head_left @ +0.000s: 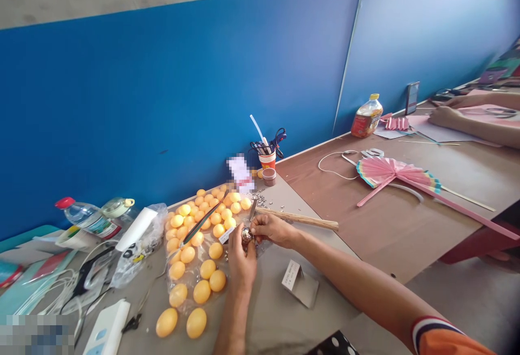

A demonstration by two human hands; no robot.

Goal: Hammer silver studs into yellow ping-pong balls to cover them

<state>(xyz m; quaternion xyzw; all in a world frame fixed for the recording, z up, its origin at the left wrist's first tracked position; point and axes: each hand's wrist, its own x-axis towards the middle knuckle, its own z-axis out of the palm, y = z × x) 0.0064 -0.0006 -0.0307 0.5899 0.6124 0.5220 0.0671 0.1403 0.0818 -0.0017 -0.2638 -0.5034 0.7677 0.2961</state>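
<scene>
My left hand (242,257) is closed round a small shiny ball (246,235) with a studded, metallic-looking surface. The fingers of my right hand (273,229) are pinched together at the ball's right side; anything between them is too small to make out. Just beyond my hands lies a hammer (303,218) with a wooden handle. Many orange table tennis balls (196,322) spread to the left of my hands, most on clear plastic. Scattered small metal bits (264,201) lie past my fingers.
An open small box (300,284) lies near my right forearm. A long dark rod (205,218) rests across the balls. Behind stand a paper cup of tools (267,159) and a small jar (268,177). Bottles (91,218) and cables crowd the left; another person's arms (467,117) rest far right.
</scene>
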